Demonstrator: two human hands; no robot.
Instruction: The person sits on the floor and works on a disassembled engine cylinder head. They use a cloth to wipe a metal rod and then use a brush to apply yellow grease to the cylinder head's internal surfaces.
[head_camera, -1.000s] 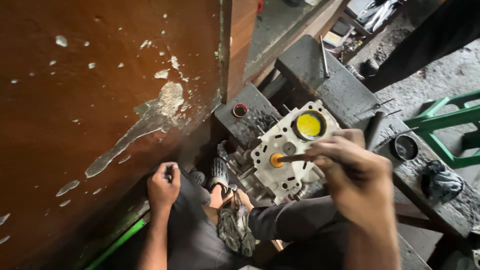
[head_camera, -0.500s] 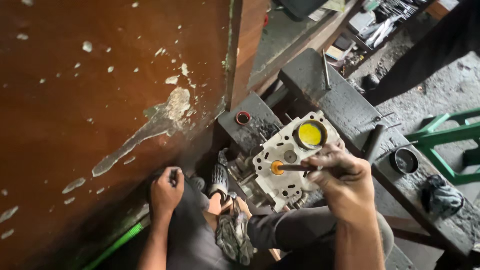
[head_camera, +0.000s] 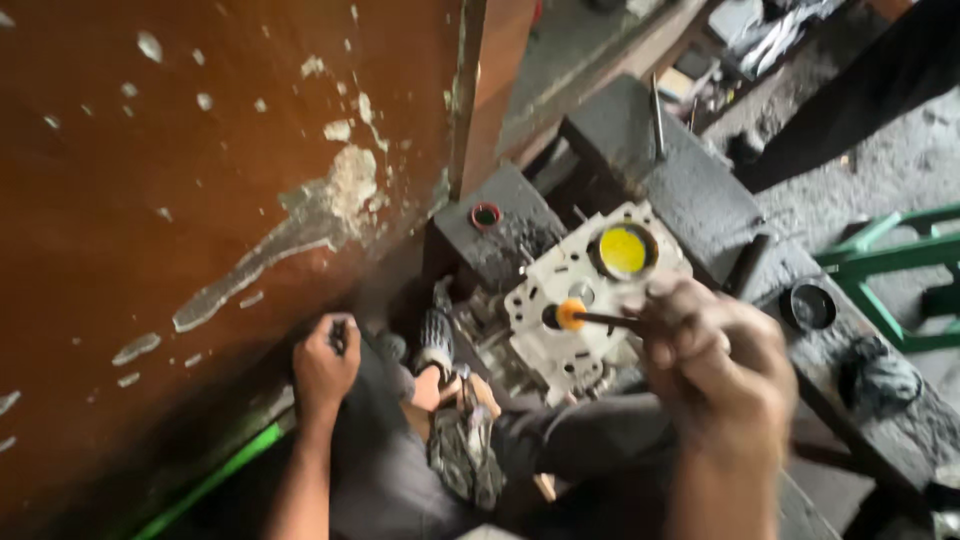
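Head view | right hand (head_camera: 715, 360) fingers pinch thin stick (head_camera: 605, 320), orange tip on white cylinder head (head_camera: 590, 300) just beyond fingertips | left hand (head_camera: 322, 362) fisted on knee, contents unclear | risk: tip slips off port if grip wobbles

Cylinder head (head_camera: 570, 300) between wall (head_camera: 180, 200) and bench (head_camera: 700, 200)

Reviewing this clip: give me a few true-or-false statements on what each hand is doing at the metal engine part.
1. The right hand holds a thin stick with an orange tip. True.
2. The orange tip sits inside the yellow disc. False: it sits at a smaller hole beside it.
3. The left hand grips the pale metal engine part. False: it rests apart, on the knee.
4. A small round black cup stands on the dark bench. True.
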